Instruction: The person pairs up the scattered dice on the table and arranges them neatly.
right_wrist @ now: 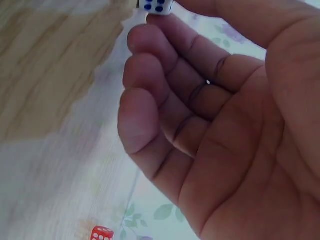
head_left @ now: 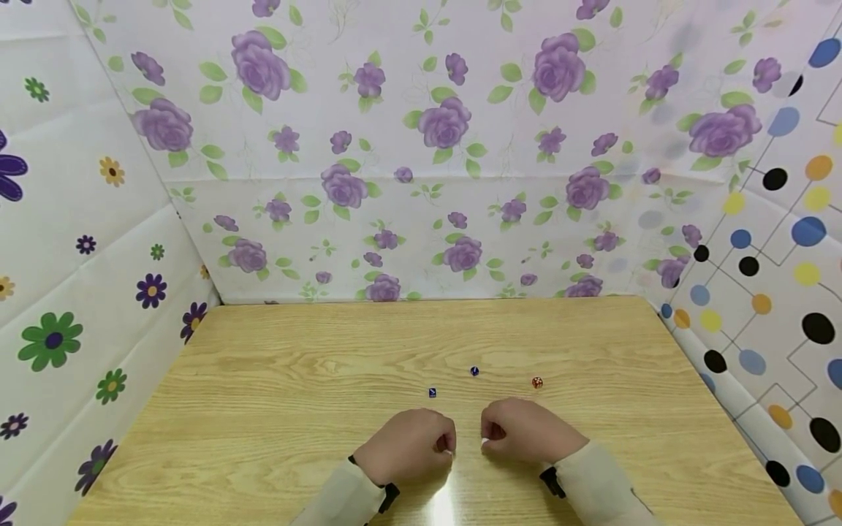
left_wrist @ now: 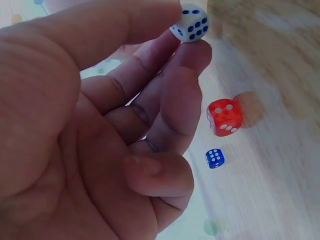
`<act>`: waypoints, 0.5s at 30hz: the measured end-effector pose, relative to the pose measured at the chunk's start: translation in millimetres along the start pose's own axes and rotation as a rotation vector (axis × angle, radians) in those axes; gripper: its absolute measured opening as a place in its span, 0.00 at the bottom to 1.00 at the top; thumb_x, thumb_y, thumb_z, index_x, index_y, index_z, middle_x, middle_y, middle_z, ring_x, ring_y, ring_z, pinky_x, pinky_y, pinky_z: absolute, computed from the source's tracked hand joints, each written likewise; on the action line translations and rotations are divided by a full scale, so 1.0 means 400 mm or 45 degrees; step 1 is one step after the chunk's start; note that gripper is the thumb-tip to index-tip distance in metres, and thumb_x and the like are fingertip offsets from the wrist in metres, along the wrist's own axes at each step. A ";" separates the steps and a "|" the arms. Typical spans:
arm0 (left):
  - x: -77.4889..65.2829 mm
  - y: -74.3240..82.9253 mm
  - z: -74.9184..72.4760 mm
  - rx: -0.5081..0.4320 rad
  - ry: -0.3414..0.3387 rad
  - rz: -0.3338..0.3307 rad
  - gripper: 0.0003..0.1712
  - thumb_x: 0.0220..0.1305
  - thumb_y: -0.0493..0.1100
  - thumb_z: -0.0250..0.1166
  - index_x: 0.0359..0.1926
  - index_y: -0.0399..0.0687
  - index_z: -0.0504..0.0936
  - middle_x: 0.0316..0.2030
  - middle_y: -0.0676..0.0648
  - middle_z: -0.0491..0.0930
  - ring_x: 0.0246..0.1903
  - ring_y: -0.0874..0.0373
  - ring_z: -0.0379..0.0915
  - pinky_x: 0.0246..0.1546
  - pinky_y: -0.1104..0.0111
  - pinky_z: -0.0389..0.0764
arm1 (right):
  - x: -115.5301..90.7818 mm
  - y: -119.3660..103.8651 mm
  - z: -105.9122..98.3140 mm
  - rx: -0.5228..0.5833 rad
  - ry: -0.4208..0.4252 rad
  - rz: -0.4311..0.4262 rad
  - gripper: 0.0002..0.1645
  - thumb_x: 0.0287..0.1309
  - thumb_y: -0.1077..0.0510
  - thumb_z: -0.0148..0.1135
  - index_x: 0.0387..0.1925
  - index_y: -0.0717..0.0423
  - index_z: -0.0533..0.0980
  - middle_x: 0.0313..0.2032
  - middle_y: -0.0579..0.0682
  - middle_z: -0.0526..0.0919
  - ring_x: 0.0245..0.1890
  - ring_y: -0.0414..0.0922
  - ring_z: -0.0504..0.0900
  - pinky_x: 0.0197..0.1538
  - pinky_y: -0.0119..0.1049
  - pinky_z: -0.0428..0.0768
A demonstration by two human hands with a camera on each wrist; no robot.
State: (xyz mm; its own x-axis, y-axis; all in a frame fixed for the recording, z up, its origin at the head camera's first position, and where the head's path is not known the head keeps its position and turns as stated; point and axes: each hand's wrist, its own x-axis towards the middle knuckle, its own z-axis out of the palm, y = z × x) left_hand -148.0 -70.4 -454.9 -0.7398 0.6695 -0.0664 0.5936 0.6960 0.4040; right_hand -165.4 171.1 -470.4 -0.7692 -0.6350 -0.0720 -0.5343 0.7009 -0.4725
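Observation:
My left hand (head_left: 411, 446) pinches a white die with blue dots (left_wrist: 191, 24) between thumb and fingertips, low over the table's near side. Facing it, my right hand (head_left: 526, 431) pinches another white die with blue dots (right_wrist: 156, 6), partly cut off by the right wrist view's top edge. A gap separates the two hands. On the table beyond them lie a blue die (head_left: 432, 392), a second blue die (head_left: 474, 371) and a red die (head_left: 537, 382). The left wrist view shows the red die (left_wrist: 225, 117) beside one blue die (left_wrist: 215, 158).
The wooden table (head_left: 296, 343) ends at a purple-flowered cloth (head_left: 408, 219) at the back. A flower-patterned cloth (head_left: 99, 277) borders the left side, and a dotted cloth (head_left: 770, 336) the right. Light reflects off the tabletop between the forearms.

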 end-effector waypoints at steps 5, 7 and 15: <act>-0.004 -0.004 0.002 0.000 -0.005 -0.008 0.08 0.60 0.39 0.69 0.29 0.59 0.84 0.26 0.66 0.77 0.28 0.73 0.70 0.33 0.76 0.74 | 0.002 -0.006 0.004 0.038 -0.031 -0.055 0.10 0.60 0.55 0.74 0.28 0.39 0.79 0.28 0.30 0.76 0.28 0.30 0.72 0.37 0.30 0.75; -0.005 -0.004 0.003 -0.007 -0.004 -0.012 0.08 0.59 0.38 0.69 0.29 0.59 0.84 0.26 0.66 0.77 0.28 0.73 0.70 0.33 0.76 0.74 | 0.002 -0.010 0.005 0.049 -0.041 -0.072 0.10 0.60 0.55 0.74 0.29 0.39 0.80 0.29 0.30 0.77 0.29 0.30 0.72 0.37 0.30 0.75; -0.003 -0.004 0.014 -0.001 -0.011 -0.016 0.09 0.57 0.38 0.70 0.28 0.59 0.83 0.25 0.66 0.76 0.27 0.72 0.69 0.32 0.76 0.73 | 0.008 -0.031 0.024 0.005 -0.070 -0.148 0.06 0.62 0.55 0.72 0.31 0.41 0.82 0.30 0.30 0.76 0.29 0.29 0.72 0.38 0.28 0.76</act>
State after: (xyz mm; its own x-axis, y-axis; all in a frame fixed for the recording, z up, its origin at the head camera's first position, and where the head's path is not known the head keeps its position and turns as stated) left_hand -146.4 -70.8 -460.4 -0.7447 0.6626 -0.0793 0.5838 0.7044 0.4037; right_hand -157.8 157.1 -473.1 -0.6817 -0.7288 -0.0643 -0.6173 0.6202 -0.4840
